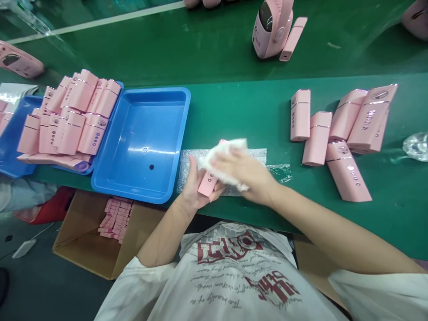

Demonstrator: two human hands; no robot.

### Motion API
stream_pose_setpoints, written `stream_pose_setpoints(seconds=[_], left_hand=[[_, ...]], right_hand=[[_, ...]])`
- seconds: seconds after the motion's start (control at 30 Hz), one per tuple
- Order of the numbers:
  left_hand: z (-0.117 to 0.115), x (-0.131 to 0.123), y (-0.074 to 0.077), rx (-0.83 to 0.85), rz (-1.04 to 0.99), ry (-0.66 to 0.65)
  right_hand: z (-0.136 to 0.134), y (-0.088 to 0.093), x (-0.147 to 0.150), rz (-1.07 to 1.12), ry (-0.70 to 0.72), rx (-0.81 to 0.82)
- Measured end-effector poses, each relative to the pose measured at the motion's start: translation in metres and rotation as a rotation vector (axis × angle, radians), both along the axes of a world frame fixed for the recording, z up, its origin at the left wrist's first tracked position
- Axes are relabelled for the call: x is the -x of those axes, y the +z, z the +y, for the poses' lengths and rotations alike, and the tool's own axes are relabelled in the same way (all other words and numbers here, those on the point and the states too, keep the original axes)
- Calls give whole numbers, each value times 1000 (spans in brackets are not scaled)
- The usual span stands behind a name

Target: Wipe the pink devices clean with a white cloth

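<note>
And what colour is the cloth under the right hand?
White; the cloth shows best in the head view, the only one here.

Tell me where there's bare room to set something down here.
The green tabletop is bare beyond the hands, between the blue rectangular plastic tray and the loose pink box-shaped devices; another patch lies between those and the right forearm. Crowded: far left, with piled pink devices.

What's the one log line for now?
left hand: holds pink device; right hand: white cloth against device; blue tray: left of hands
</note>
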State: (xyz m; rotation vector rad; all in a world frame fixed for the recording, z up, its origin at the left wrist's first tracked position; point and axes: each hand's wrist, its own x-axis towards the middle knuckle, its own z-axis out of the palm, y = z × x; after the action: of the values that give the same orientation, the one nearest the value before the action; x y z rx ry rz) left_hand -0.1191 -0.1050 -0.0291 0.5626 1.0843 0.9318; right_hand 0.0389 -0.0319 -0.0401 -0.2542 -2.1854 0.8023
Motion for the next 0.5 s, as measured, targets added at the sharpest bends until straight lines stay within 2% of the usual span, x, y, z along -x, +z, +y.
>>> stream_pose_setpoints(seconds=[0.07, 0.13, 0.17, 0.23, 0.3, 0.4, 0.5], left_hand=[[0, 0, 1, -70, -149, 4], [1, 0, 1, -124, -284, 10], [1, 0, 0, -136, -319, 27], [2, 0, 0, -117, -323, 75], [2, 0, 0, -75, -319, 123], [3, -2, -1, -12, -334, 146], [3, -3, -3, 20, -231, 124]], right_hand=[[12, 1, -6, 105, -291, 352], [22, 2, -11, 222, -480, 683], [25, 3, -13, 264, -515, 796], [25, 5, -14, 274, -509, 884], [20, 8, -14, 220, -511, 822], [10, 11, -13, 108, -492, 582], [0, 9, -8, 39, -344, 275]])
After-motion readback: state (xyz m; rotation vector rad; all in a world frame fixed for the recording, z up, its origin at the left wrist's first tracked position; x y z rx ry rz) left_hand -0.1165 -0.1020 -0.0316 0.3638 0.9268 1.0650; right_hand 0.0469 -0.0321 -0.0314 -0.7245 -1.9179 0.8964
